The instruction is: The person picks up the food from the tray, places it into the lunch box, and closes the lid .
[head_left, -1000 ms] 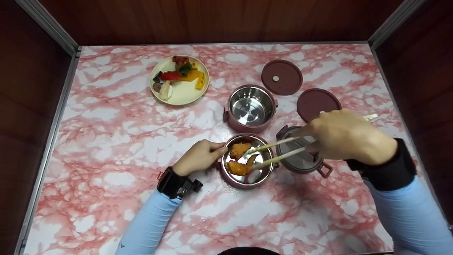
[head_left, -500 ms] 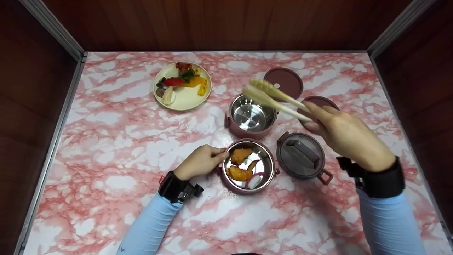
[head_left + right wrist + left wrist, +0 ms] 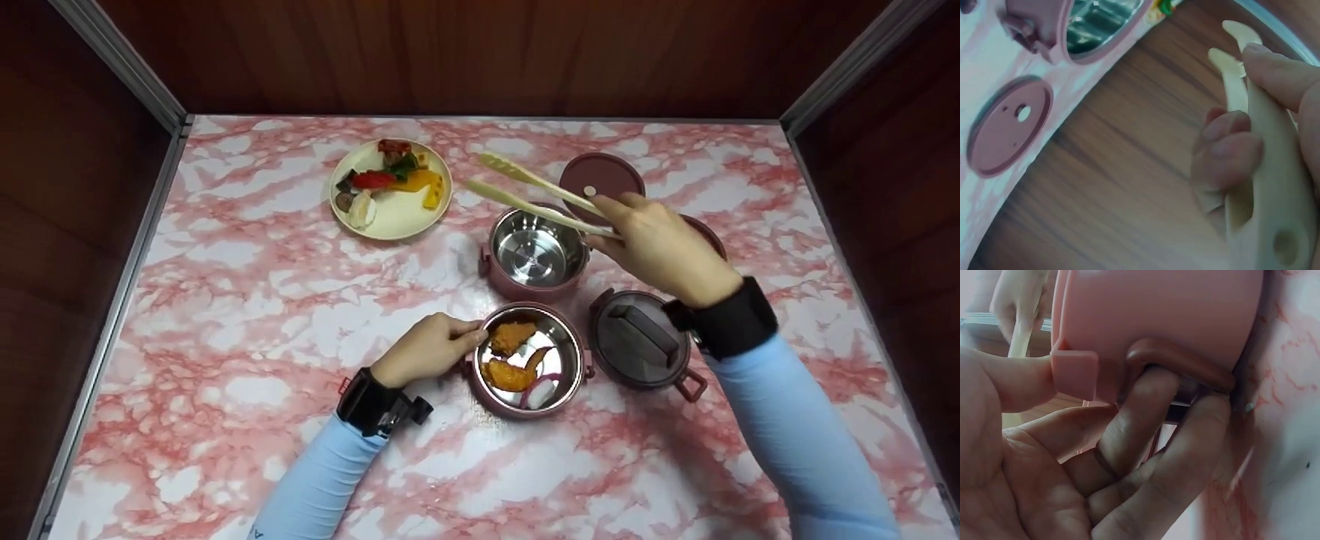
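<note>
My left hand [image 3: 427,349] holds the near pink steel-lined pot [image 3: 525,412] by its side. In the left wrist view, its fingers [image 3: 1145,405] hook through the brown handle [image 3: 1179,363] and the thumb lies against a pink tab. Inside that pot lie two orange-brown, fried-looking pieces [image 3: 512,337], a thin curved strip and a white piece with a purple edge. My right hand [image 3: 660,240] grips pale yellow tongs [image 3: 1275,185], raised above the far pink pot [image 3: 534,291], which has bare steel inside. The tong tips are apart, nothing between them, pointing left toward the plate.
A cream plate [image 3: 394,221] at the back left bears red, yellow and green vegetable-like pieces and a whitish piece. A dark lid with a bar handle [image 3: 641,330] lies right of the pots. Two maroon disc lids [image 3: 600,172] lie behind, one mostly hidden by my right hand.
My right hand has lifted the tongs out of the near pot and moved them up and left over the far pot. The left hand keeps its hold on the near pot.
</note>
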`<state>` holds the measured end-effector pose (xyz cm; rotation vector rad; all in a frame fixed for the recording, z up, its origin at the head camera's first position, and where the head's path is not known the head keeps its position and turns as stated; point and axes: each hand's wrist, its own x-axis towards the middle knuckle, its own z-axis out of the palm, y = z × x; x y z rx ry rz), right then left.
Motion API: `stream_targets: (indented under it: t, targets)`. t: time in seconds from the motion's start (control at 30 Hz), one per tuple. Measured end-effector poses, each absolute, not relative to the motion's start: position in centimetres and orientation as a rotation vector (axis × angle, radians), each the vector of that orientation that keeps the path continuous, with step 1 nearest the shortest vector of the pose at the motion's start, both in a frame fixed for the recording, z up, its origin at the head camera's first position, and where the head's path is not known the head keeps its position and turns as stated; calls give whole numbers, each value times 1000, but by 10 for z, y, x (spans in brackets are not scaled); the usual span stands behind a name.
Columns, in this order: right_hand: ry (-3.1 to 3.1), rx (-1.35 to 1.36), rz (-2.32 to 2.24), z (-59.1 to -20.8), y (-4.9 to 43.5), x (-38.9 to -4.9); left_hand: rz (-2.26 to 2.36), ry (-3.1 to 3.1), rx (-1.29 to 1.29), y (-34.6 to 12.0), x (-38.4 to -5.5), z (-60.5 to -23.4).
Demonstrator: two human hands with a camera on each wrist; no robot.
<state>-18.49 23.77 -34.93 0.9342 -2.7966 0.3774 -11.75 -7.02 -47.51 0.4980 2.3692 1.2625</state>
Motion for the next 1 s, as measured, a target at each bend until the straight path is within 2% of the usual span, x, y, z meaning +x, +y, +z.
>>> stream_targets:
  t: [0.2, 0.33, 0.6, 1.0]
  targets:
    - [-2478, 1141, -42, -351, 186, -216, 1260, 2401, 518, -71, -117, -475]
    - [-2448, 1176, -331, -345, 146, -230, 1267, 2396, 531, -71, -117, -475]
    - [-2481, 1191, -631, -337, 81, -254, 1260, 2412, 539, -70, -118, -477]
    - [-2291, 1182, -802, -356, 37, -260, 1255, 2424, 555, -70, -117, -475]
